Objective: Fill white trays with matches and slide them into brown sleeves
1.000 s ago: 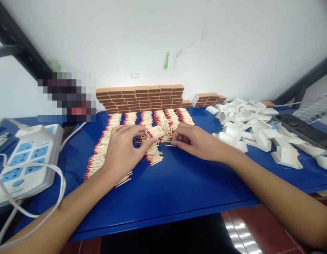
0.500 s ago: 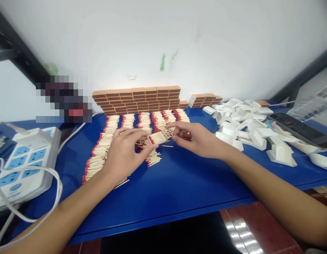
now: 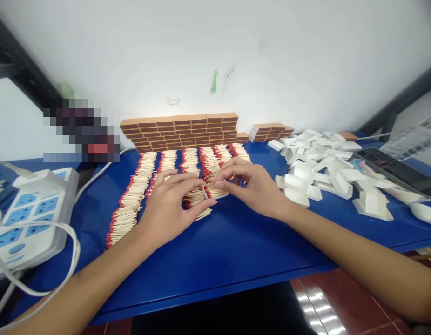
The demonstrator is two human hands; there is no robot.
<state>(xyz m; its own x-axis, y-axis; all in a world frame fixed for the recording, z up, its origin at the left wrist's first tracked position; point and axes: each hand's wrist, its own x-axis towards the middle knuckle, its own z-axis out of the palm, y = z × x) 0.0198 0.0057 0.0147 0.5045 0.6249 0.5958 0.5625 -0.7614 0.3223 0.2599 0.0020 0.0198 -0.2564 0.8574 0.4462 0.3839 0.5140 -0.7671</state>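
Between the thumb and fingers of my left hand [image 3: 168, 202] is a small white matchbox tray [image 3: 204, 192], held by its left end and partly filled with red-tipped matches [image 3: 212, 190]. The fingertips of my right hand [image 3: 253, 188] are pinched together over the tray's right part, on a few matches that they largely cover. Beneath and behind both hands, loose matches lie in several long rows; the leftmost row [image 3: 133, 190] has its red heads toward the left.
Brown matchboxes are stacked in a wall [image 3: 180, 132], with a smaller stack [image 3: 271, 132] beside it. White trays [image 3: 323, 163] are heaped at right, near a phone [image 3: 397, 170]. A power strip [image 3: 37, 218] with white cables lies at left on the blue table [image 3: 229, 251].
My right hand has moved left and its fingers have come down onto the tray. The tray has shifted slightly right and lower, with its right part now under my right fingers.
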